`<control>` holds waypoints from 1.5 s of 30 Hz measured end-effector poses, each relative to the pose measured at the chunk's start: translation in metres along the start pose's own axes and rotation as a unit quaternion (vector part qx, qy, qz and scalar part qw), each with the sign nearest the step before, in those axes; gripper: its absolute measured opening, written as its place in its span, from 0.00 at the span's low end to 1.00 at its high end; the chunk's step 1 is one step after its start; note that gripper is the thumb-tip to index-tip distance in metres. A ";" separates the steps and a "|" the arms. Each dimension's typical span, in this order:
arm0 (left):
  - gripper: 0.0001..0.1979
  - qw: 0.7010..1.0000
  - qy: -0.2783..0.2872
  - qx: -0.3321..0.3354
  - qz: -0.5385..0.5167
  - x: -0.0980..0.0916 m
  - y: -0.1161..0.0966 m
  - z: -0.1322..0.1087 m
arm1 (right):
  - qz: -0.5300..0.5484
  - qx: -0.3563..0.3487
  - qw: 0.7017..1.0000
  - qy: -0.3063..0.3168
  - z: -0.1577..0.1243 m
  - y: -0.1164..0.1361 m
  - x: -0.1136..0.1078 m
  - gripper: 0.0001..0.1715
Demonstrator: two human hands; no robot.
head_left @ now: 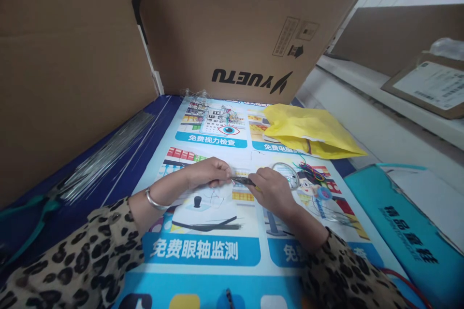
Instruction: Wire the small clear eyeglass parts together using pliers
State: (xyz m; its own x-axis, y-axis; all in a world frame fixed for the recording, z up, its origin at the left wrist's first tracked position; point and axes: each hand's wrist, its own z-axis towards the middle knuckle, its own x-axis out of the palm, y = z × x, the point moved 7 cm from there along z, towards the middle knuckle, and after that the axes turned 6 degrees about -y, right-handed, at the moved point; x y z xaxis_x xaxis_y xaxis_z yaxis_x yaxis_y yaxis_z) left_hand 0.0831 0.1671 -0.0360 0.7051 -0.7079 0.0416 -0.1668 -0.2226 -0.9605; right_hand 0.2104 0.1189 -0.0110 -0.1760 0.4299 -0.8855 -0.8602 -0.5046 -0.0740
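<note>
Near the middle of the printed sheet, my right hand (271, 189) is wrapped round a pair of dark-jawed pliers (242, 180), whose tips point left. My left hand (213, 172) is pinched closed right at those tips. Something thin, possibly wire, shows at its fingertips, too small to name surely. Below the hands lies a bundle of dark straight wires (212, 226). To the right are a clear round dish (285, 176), coils of coloured wire (314, 172) and a small blue round piece (324, 193).
Tall cardboard panels (232, 24) stand at the back and left. Silver wires (105, 157) and a teal-handled tool (32, 224) lie at left. A yellow bag (311, 128) sits at back right, a teal box (402, 227) at right. Tangled fine wires (232, 115) lie farther back.
</note>
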 end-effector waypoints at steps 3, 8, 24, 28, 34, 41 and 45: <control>0.09 0.999 -0.048 0.007 -0.003 -0.003 0.000 0.002 | 0.007 0.048 0.999 0.011 -0.001 -0.003 0.002 0.13; 0.07 0.987 -0.145 0.035 0.059 -0.008 -0.002 0.003 | 0.024 0.146 0.988 0.045 -0.002 -0.009 0.005 0.12; 0.05 0.951 -0.243 0.120 0.148 -0.010 -0.011 -0.003 | 0.123 0.227 0.961 0.103 -0.004 -0.010 0.010 0.13; 0.05 0.958 -0.231 0.103 0.137 -0.017 -0.007 0.001 | 0.055 0.153 0.986 0.023 -0.003 -0.014 0.003 0.12; 0.07 0.979 -0.187 0.054 0.057 -0.018 -0.004 0.002 | 0.030 0.132 0.984 -0.112 -0.005 -0.029 -0.009 0.11; 0.09 0.992 -0.103 0.034 -0.067 -0.004 0.000 0.003 | 0.022 0.073 0.996 -0.049 0.000 -0.015 -0.007 0.10; 0.10 0.994 -0.096 0.016 -0.057 -0.002 0.002 0.003 | 0.003 0.057 0.998 -0.032 0.002 -0.010 -0.010 0.09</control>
State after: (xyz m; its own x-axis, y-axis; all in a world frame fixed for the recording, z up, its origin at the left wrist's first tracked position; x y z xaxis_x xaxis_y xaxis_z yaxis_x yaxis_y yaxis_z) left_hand 0.0835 0.1695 -0.0386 0.8373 -0.5376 0.0994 -0.0587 -0.2693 -0.9613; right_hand 0.2201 0.1210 -0.0009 -0.2093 0.4762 -0.8541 -0.9071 -0.4208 -0.0123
